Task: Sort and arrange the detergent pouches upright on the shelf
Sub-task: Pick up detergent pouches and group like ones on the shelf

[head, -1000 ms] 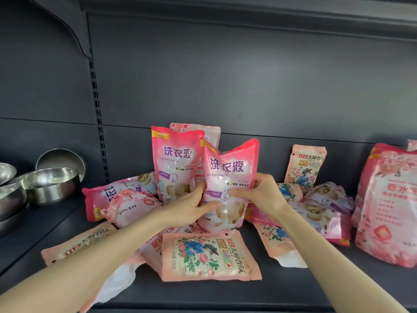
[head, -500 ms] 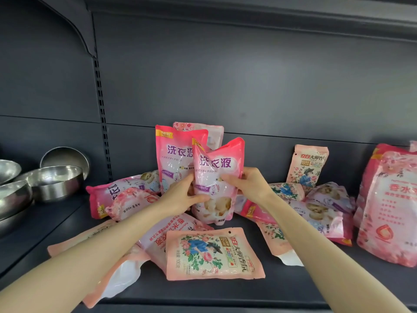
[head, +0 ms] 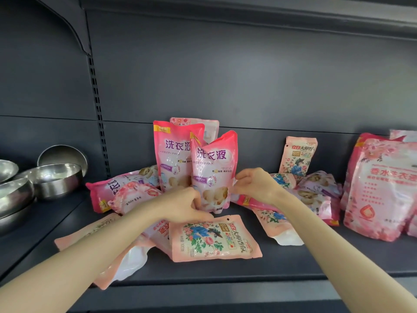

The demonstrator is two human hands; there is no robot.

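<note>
Placement of a single pouch is what you are working on. You are standing the front pink pouch [head: 214, 170] upright on the shelf [head: 293, 265], in the middle of the scene. It is sitting just right of, and slightly nearer than, the rear pink pouch [head: 177, 154] of the same print, and the two are touching. Your left hand [head: 185, 206] is gripping its lower left edge and your right hand [head: 255, 186] is pinching its right edge, with the fingers [head: 242, 178] of both hands curling onto the film. The base is appearing to rest on the shelf, while the top is leaning a little to the right.

Sorting is looking far from finished, in my judgement. The floral pouch [head: 214, 239] is lying flat nearest you, and the toppled pink pouch [head: 121, 188] is lying on its side to the left. More are lying heaped on the right, under your right forearm. Only the small floral pouch [head: 297, 157] is leaning upright at the far wall.

Letting go is calling for care. The pouch is looking soft and liable to slump, so you are probably best easing both hands off slowly while watching that it is staying up against its neighbour. After that, the toppled pink pouch is seeming the natural match to be lifting next.
</note>
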